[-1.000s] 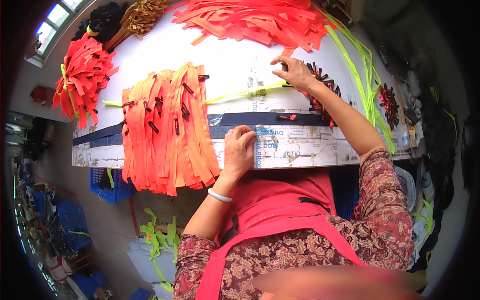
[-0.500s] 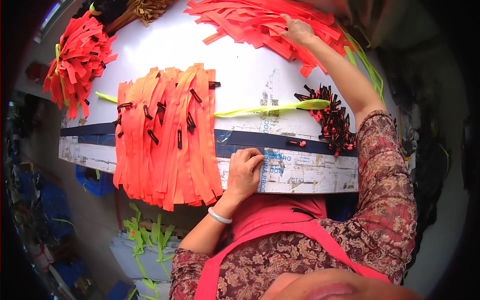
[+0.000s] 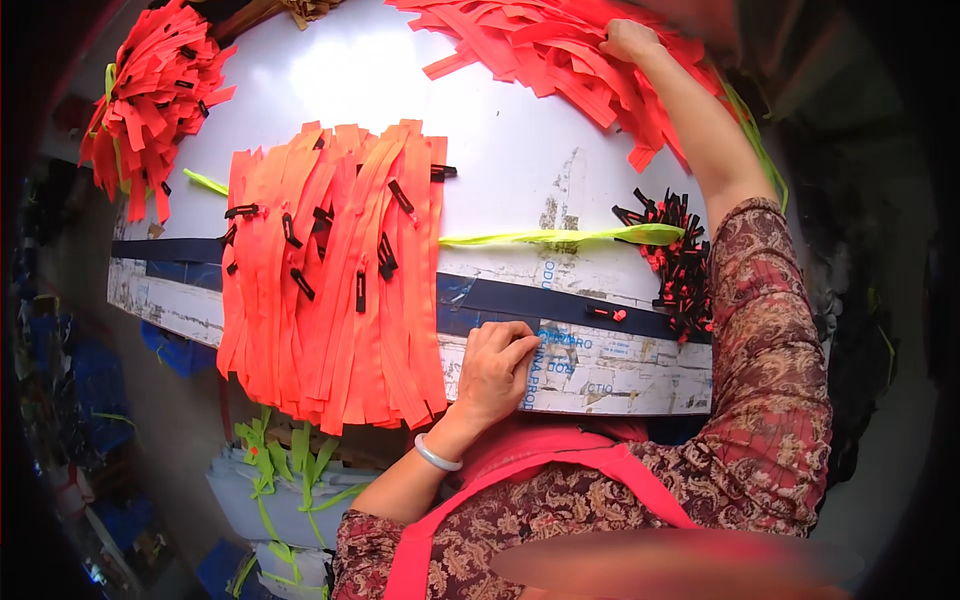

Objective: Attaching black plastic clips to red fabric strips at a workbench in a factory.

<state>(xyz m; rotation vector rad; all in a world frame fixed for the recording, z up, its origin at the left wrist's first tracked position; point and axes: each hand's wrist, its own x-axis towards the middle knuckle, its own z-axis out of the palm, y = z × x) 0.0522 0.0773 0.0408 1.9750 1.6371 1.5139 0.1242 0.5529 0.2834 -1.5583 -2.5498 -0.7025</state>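
Observation:
At the far right my right hand [image 3: 632, 42] rests on a heap of orange zipper strips [image 3: 540, 50], its fingers closed at the end of a strip. My left hand [image 3: 497, 368] lies near the table's front edge with thumb and fingers pinched together; what they hold, if anything, is hidden. To its left, a thick row of orange zippers [image 3: 330, 270] hangs over the edge, with black zipper pulls [image 3: 361, 290] on several of them. A pile of black zipper pulls with orange sliders [image 3: 675, 260] sits on the right, and a single zipper pull [image 3: 606, 313] lies apart from it.
The white table [image 3: 370, 80] has a dark blue strip [image 3: 560, 306] along its front. A yellow-green ribbon [image 3: 560, 237] runs beneath the zipper row. A tied orange zipper bundle [image 3: 160, 100] lies at the far left. Below the table are green ribbons [image 3: 310, 455] and a blue crate [image 3: 180, 348].
My right hand has shifted slightly right and farther over the heap, and its fingers have curled in. The left hand keeps its pinch near the table edge. The whole view has shifted a little.

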